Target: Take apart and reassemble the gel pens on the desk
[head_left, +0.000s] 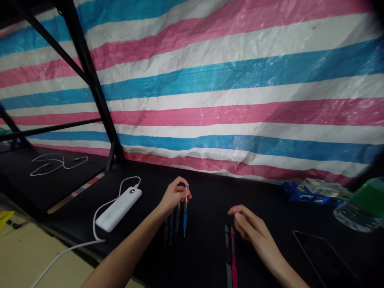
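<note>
My left hand (177,195) pinches the upper end of a pen with blue parts (185,219), which slants point down over the black table. Beside it, partly behind my left wrist, lie several more pens, among them a dark blue pen (171,229) and a grey pen (177,219). My right hand (250,227) has its fingers curled in, with thumb and index close together and nothing visible between them. Just left of it, a pink pen (233,260) and a grey and black pen (228,256) lie side by side, running toward me.
A white power bank (119,209) with a white cable (97,216) lies at the left. At the right are a dark phone (324,256), a blue packet (300,194) and a clear container with green (360,206). A black metal frame (96,92) and striped sheet (225,116) stand behind.
</note>
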Motion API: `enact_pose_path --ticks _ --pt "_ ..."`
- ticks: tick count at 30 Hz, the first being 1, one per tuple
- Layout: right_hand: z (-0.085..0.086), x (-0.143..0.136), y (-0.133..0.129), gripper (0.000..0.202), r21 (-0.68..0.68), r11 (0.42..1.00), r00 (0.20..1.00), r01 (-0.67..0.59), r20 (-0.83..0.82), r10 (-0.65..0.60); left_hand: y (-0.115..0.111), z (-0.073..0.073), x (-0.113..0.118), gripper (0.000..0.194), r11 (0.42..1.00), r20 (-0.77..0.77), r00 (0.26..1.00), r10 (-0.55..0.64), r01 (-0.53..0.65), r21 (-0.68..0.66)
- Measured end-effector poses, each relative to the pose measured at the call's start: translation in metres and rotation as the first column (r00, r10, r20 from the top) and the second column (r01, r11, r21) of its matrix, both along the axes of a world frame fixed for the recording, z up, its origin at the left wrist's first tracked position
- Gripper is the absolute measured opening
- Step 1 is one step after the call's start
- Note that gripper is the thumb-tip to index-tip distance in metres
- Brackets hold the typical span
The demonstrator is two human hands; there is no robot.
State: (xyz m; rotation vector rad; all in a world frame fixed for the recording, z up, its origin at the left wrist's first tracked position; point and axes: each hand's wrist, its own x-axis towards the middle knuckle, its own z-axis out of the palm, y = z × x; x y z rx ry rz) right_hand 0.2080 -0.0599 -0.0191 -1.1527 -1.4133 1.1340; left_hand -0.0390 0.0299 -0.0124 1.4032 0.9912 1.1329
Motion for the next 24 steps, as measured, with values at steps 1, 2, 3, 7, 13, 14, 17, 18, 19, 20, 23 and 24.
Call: enact_pose_path --ticks 1,2,3,7,13,14,17,18,19,20,23,24 --pt "0.000 0.000 0.000 0.043 -0.001 1.000 1.000 -0.001 0.003 0.001 0.001 -0.001 -0.001 0.025 1.000 -0.036 0.999 0.019 -0.018 0.014" --pt "0.001 0.000 0.000 0.043 -0.001 1.000 1.000 0.000 0.005 0.000 0.002 -0.002 -0.001 0.024 0.999 -0.067 0.997 0.037 -0.035 0.032" --pt "0.001 0.000 0.000 0.043 0.000 1.000 1.000 0.002 0.008 -0.002 0.003 -0.003 -0.002 0.023 0.998 -0.093 0.994 0.052 -0.048 0.050" --pt "0.000 0.001 0.001 0.044 0.001 1.000 1.000 0.008 0.018 -0.008 0.007 -0.008 -0.004 0.024 0.991 -0.211 0.973 0.097 -0.074 0.114" --pt "-0.005 0.004 0.002 0.044 -0.012 1.000 1.000 -0.002 0.019 0.003 0.007 -0.014 -0.006 0.023 0.966 -0.464 0.866 0.188 -0.076 0.249" --pt "-0.005 0.004 0.003 0.044 -0.012 1.000 1.000 0.002 0.020 -0.002 0.007 -0.015 -0.006 0.022 0.960 -0.502 0.840 0.206 -0.075 0.270" --pt "-0.006 0.005 0.003 0.044 -0.003 1.000 0.999 0.017 0.034 -0.017 0.006 -0.016 -0.008 0.022 0.939 -0.587 0.758 0.284 -0.096 0.330" --pt "-0.006 0.005 0.003 0.044 0.000 1.000 0.999 0.020 0.042 -0.020 0.005 -0.016 -0.008 0.023 0.932 -0.606 0.734 0.307 -0.105 0.346" --pt "-0.006 0.005 0.002 0.045 0.003 1.000 0.999 0.021 0.048 -0.021 0.004 -0.017 -0.008 0.024 0.926 -0.621 0.712 0.328 -0.112 0.361" --pt "-0.005 0.006 0.002 0.045 0.007 1.000 0.998 0.022 0.053 -0.022 0.003 -0.016 -0.008 0.026 0.919 -0.633 0.692 0.346 -0.117 0.375" --pt "-0.005 0.007 0.002 0.043 0.023 0.999 0.998 0.042 0.047 -0.043 0.001 -0.014 -0.008 0.029 0.902 -0.655 0.652 0.383 -0.112 0.417" --pt "-0.005 0.008 0.002 0.042 0.033 0.998 0.998 0.055 0.036 -0.056 0.000 -0.012 -0.007 0.029 0.898 -0.659 0.645 0.386 -0.098 0.430"
